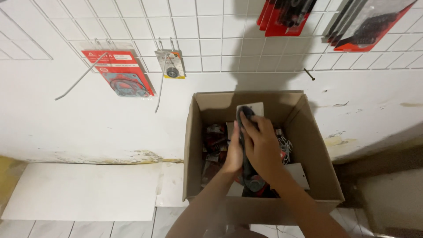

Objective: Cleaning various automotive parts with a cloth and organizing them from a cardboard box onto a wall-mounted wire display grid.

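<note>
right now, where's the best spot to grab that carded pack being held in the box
Probably the pack's bare white card top, pinched from above: it stands upright, clear of the clutter, while both the left hand and right hand cover its dark middle inside the cardboard box.

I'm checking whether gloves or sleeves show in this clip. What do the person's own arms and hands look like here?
Both forearms are bare, with no sleeve in view. The left hand and the right hand wear no gloves. No ring, watch, wristband or marking shows on either.
</note>
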